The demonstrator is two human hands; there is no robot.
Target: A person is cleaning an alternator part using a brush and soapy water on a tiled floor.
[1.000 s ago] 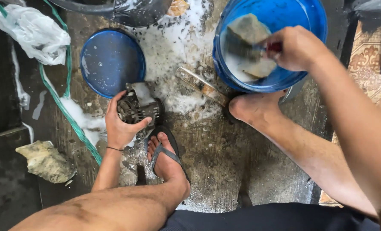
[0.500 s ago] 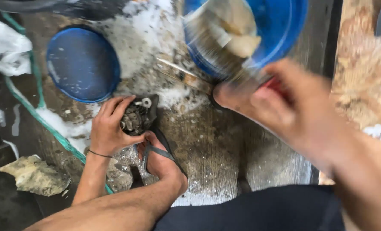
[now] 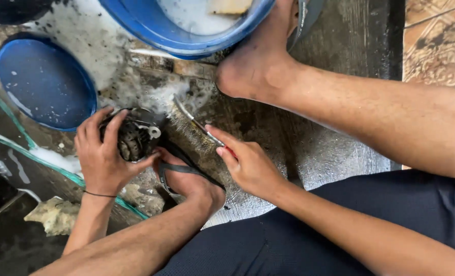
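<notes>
Wet concrete floor [image 3: 314, 148] | blue basin [image 3: 186, 30]: suds | left hand [image 3: 102, 158] clamped on engine part [image 3: 135, 135] | right hand [image 3: 248, 163] grips brush [image 3: 199, 125]

Big blue tub [image 3: 150, 28] up top w/ soapy water and a tan sponge [image 3: 230, 5] floating in it. Flat blue lid [image 3: 43, 82] to the left on the wet floor [image 3: 329, 117], foam splattered around it. Green hose [image 3: 48, 163] runs diagonally past the lid. Pale rock [image 3: 53, 217] bottom left. Patterned tile [image 3: 437, 41] far right.
</notes>
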